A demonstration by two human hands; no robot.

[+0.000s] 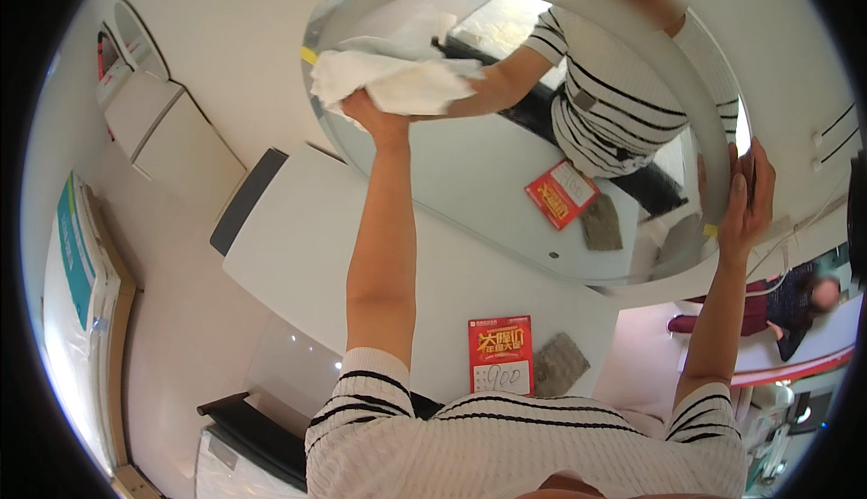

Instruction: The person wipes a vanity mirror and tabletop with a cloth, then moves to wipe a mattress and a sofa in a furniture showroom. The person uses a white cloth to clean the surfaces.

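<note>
A large rounded mirror point(467, 167) rises behind a white tabletop point(298, 228). My left hand point(372, 111) presses a crumpled white cloth point(406, 82) against the left part of the glass, and the cloth hides some of the fingers. At the mirror's right rim, my right hand point(748, 194) grips the edge, its fingers partly hidden there. My striped top and an arm show in the reflection. Nearer to me on the tabletop lie a red card point(501, 346) bearing writing and, touching or close beside it, a grey-brown fabric piece point(562, 363).
At the left, a pale cabinet point(189, 126) has a small arched mirror point(139, 31) above it. Wrapped mattress-like panels point(85, 336) stand along the left side. A white cable point(779, 252) hangs near my right forearm. Farther right, another person point(779, 306) is visible.
</note>
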